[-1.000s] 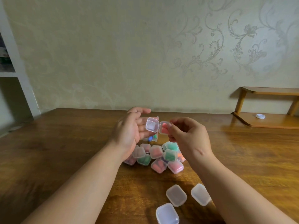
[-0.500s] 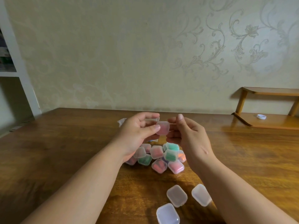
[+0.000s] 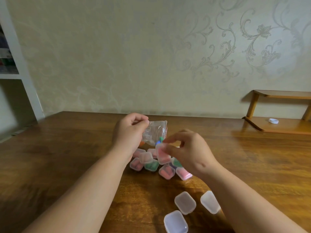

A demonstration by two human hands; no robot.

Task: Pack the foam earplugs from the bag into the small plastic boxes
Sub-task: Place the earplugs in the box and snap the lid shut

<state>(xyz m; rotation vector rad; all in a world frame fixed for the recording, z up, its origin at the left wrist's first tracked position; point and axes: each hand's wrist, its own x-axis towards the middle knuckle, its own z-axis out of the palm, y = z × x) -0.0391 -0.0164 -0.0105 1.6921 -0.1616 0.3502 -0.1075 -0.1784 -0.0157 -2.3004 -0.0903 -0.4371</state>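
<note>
Since the last frame the hands have split: left hand (image 3: 128, 133) has left the box and gone to the bag (image 3: 156, 130); right hand (image 3: 191, 153) has dropped toward the pile with the box on its own; lid now closed. Left hand: fingers curled, pinching the bag's top left corner, bag hanging off the bench (image 3: 67, 148) at the far side of the pile; clear plastic, crumpled; loose earplugs (image 3: 161, 139) show at its bottom, green and blue at the right, orange at the left by the palm. Right hand: thumb and fingertips pinch the pink-filled box (image 3: 162, 156), tilted, just over the filled boxes (image 3: 151, 166); frame is blurred there, can't tell whether it touches them. Filled boxes sit in a tight cluster mid-bench between the two wrists, pink, red and green contents, all lids shut. Three empty boxes (image 3: 185, 202) lie closed at the near edge, right of centre, apart from the cluster, partly beside the right forearm. Far right: wooden shelf (image 3: 286, 127) on the bench with a white cap (image 3: 273, 121) on its lower tier.
</note>
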